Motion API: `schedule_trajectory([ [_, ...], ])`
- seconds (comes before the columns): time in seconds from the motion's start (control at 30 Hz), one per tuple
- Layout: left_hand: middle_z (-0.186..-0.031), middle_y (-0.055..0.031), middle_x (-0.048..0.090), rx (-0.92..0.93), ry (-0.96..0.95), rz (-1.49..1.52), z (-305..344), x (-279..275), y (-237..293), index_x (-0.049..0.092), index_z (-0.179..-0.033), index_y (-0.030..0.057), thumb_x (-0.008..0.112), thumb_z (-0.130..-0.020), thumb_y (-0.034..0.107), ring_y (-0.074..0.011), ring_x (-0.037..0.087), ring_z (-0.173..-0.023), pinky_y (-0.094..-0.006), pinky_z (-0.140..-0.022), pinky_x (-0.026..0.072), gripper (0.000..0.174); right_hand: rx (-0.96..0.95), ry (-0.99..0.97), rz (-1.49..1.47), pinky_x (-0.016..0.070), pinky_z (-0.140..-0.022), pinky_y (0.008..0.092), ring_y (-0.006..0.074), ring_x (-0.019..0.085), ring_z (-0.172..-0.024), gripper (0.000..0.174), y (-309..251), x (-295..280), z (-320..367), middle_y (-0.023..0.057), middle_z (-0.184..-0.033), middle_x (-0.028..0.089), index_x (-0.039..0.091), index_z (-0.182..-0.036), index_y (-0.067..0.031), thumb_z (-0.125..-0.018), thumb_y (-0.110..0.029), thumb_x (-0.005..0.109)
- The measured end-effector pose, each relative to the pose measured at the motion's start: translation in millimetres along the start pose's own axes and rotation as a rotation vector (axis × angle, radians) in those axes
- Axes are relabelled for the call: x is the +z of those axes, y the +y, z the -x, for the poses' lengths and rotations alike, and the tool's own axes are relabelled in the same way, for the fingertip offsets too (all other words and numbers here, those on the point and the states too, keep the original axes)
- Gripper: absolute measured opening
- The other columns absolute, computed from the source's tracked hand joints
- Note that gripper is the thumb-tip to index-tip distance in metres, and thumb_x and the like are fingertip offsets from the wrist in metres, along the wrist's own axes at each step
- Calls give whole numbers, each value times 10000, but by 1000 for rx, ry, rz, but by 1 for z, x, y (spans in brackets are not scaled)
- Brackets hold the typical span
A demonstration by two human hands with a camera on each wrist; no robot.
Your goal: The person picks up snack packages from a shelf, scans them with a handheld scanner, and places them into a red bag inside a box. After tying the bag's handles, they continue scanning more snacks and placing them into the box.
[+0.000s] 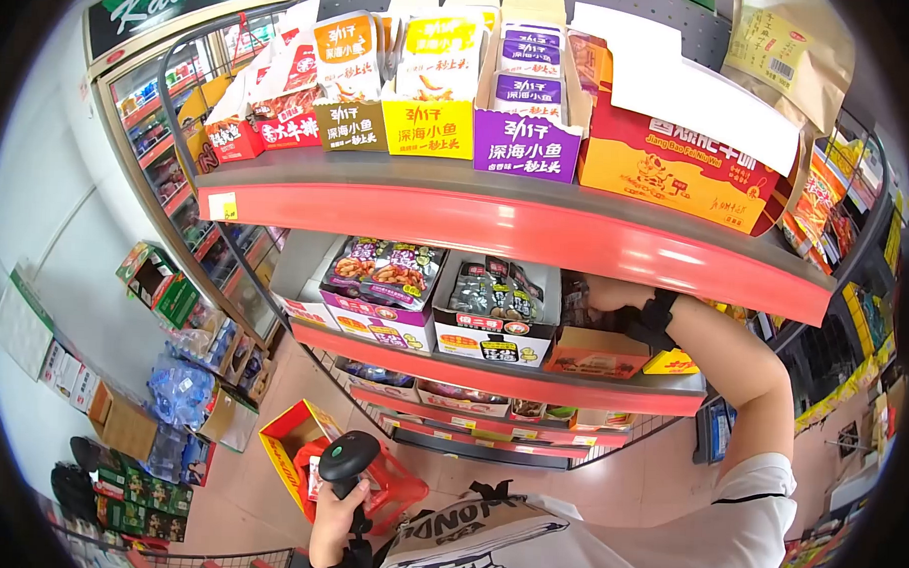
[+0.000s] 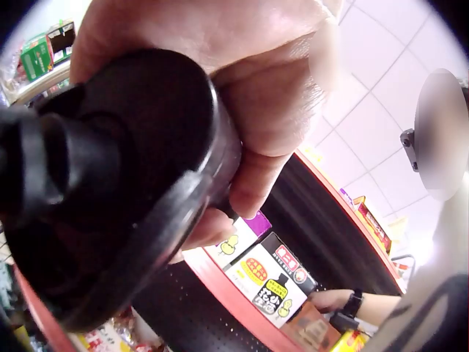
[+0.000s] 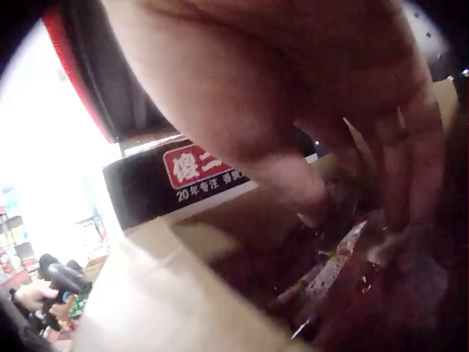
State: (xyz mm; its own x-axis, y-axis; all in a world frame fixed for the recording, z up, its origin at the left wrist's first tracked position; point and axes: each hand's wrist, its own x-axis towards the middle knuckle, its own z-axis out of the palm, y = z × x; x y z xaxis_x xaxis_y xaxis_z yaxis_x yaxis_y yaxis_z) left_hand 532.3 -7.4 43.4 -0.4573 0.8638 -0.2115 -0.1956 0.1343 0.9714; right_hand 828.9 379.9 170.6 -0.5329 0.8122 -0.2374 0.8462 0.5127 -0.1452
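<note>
In the head view my left hand (image 1: 336,520) grips a black handheld device (image 1: 348,459) with a rounded head and a green mark on top. Its wide black underside (image 2: 139,147) fills much of the left wrist view, fingers wrapped behind it. My right hand (image 1: 606,295) reaches under the upper shelf into an open cardboard box (image 1: 597,351) on the second shelf. Up close, the fingers and thumb of that hand (image 3: 293,95) point down among dark shiny packets (image 3: 333,268). Whether they pinch a packet I cannot tell.
Left of that box stand a white box of dark packets (image 1: 492,347) and a purple box (image 1: 378,326). The upper shelf's red front edge (image 1: 516,231) overhangs the right forearm. A red basket (image 1: 402,493) and a red-yellow box (image 1: 288,458) are below, near the left hand.
</note>
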Motion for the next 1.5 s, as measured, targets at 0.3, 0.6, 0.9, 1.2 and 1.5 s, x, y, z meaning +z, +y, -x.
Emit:
schedule_trajectory([
  [0.3, -655, -8, 542, -16, 66, 21, 25, 5, -2, 558, -921, 15, 631, -841, 114, -90, 515, -580, -236, -544, 412, 147, -214, 338, -40, 500, -600, 373, 259, 616, -774, 389, 16, 12, -14, 140, -795, 639, 551, -1055, 7, -727, -145, 694],
  [0.6, -661, -15, 553, -9, 118, -35, 35, -7, 3, 567, -922, 13, 638, -837, 120, -95, 516, -568, -236, -541, 416, 154, -26, 143, -578, 424, -491, 207, 95, 611, -652, 159, -8, -27, 74, 58, -842, 559, 516, -965, -15, -887, -151, 542],
  [0.9, -704, -11, 554, 42, 60, -17, 35, -22, 10, 563, -964, 12, 648, -821, 99, -90, 509, -568, -237, -526, 420, 188, -248, 850, -1044, 484, -557, 222, 174, 657, -757, 273, -14, 8, 148, 132, -950, 631, 445, -1186, 19, -942, -104, 442],
  [1.2, -674, 7, 540, -3, 68, -33, 59, -45, 27, 562, -914, 30, 655, -826, 123, -79, 500, -559, -235, -516, 413, 159, -260, 214, -1491, 532, -623, 262, 238, 670, -809, 309, -138, 62, 137, 158, -944, 640, 452, -1211, 30, -949, -133, 445],
  [1.5, -629, 18, 520, 42, 60, -100, 89, -62, 31, 551, -940, 42, 653, -830, 150, -68, 479, -532, -222, -495, 395, 185, -360, -382, -1327, 497, -638, 239, 179, 653, -820, 336, -242, 173, 70, 119, -1028, 633, 451, -1262, 0, -948, -109, 396],
])
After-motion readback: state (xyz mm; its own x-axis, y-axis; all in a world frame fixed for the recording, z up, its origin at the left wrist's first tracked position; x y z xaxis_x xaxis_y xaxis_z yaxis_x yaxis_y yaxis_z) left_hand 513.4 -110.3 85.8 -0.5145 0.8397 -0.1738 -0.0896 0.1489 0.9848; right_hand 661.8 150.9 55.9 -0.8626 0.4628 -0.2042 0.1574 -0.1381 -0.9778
